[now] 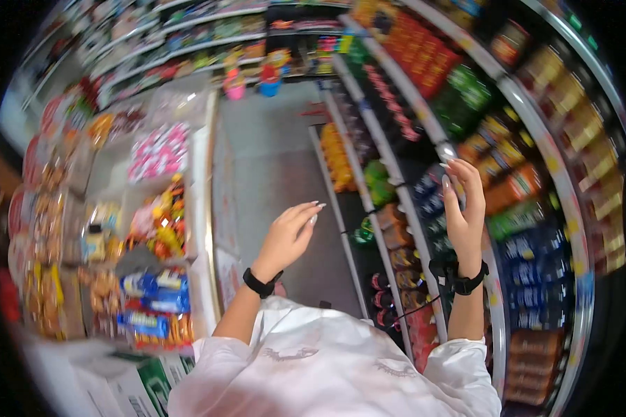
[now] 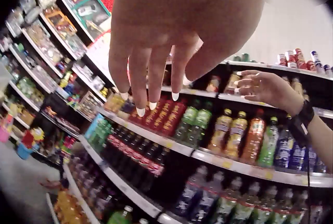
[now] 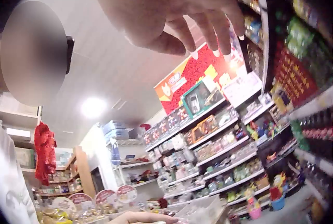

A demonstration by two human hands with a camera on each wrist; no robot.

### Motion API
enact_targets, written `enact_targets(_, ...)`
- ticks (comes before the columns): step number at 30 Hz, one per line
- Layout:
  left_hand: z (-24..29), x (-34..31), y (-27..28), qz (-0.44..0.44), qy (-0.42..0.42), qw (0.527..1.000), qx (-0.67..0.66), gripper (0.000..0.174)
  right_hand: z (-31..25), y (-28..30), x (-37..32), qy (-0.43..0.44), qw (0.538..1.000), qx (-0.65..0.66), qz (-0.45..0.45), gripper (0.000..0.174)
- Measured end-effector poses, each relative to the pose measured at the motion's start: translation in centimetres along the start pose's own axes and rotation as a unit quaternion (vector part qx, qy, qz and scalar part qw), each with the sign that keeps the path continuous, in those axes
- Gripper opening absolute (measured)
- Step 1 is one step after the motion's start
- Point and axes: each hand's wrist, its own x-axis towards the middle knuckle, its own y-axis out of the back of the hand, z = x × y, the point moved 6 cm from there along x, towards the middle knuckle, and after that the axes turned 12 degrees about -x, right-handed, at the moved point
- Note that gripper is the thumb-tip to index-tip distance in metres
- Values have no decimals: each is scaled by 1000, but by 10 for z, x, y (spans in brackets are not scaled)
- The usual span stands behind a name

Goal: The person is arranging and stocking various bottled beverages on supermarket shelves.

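Head view: left hand (image 1: 289,236) is open above the aisle floor (image 1: 271,153), fingers straight, holding nothing. Right hand (image 1: 464,201) is raised at the drinks shelf (image 1: 416,111), fingers loosely extended and empty, just beside the bottles (image 1: 511,187).
Left wrist view: left fingers hang straight, empty.
Right wrist view: right fingers are slightly bent, nothing held.

The drink bottles (image 2: 234,133) were clear, glossy plastic. The snack packets (image 1: 156,295) looked like shiny film. The white sleeve (image 1: 459,361) was smooth, satiny cloth.
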Motion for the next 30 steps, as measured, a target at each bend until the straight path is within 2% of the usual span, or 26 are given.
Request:
enact_targets(4, -28, -35, 85, 111, 57, 991, 52, 30, -45, -114, 36, 41, 989, 90, -114, 35)
enact_targets(9, -56, -87, 167, 238, 116, 956, 127, 31, -120, -251, 48, 152, 948, 185, -210, 37)
enact_targets(14, -99, -150, 238, 398, 171, 877, 207, 34, -202, -370, 19, 237, 880, 235, -337, 39)
enact_targets(15, -112, -164, 247, 419, 201, 861, 206, 42, -212, -394, 8, 248, 863, 254, -360, 40)
enact_targets(18, -149, -195, 260, 432, 264, 835, 215, 49, -238, -453, -22, 257, 826, 248, -437, 46)
enact_targets(19, -160, -199, 261, 417, 285, 836, 213, 59, -242, -468, -33, 254, 815, 234, -465, 49)
enact_targets(22, -195, -208, 257, 385, 347, 834, 189, 65, -253, -509, -54, 255, 785, 233, -514, 55)
enact_targets(23, -205, -210, 256, 382, 328, 833, 230, 71, -253, -526, -62, 264, 776, 220, -528, 57)
enact_targets(25, -204, -205, 261, 375, 356, 827, 222, 71, -254, -558, -79, 284, 759, 194, -554, 61)
enact_targets(28, -221, -204, 265, 367, 390, 811, 233, 74, -269, -574, -97, 303, 738, 136, -588, 66)
enact_targets(29, -227, -202, 265, 369, 401, 805, 234, 74, -277, -566, -97, 289, 714, 175, -613, 71)
enact_targets(30, -232, -200, 267, 371, 411, 799, 235, 75, -281, -568, -100, 272, 719, 193, -610, 74)
